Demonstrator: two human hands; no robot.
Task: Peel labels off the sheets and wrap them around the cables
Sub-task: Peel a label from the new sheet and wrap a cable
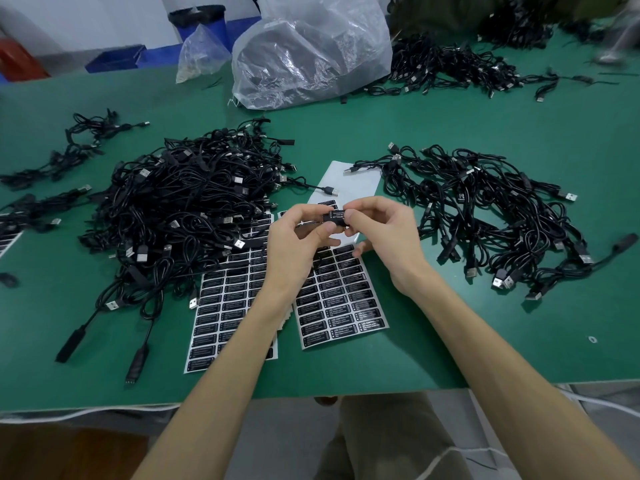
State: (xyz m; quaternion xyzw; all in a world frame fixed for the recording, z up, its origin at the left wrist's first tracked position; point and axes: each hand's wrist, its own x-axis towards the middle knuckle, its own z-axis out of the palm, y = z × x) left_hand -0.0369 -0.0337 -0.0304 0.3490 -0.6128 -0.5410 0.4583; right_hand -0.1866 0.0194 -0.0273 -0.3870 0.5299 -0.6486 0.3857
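Above the label sheets [341,292] mid-worktop [485,323], both hands pinch one cable's controller block [325,221]: left hand [298,242] steadies it, right hand [381,233] presses the label [337,214] on. Best to keep it square and smooth it round firmly.

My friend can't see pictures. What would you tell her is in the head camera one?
The left hand and right hand pinch a black label between their fingertips, above label sheets on a green table. Big piles of black cables lie on both sides.
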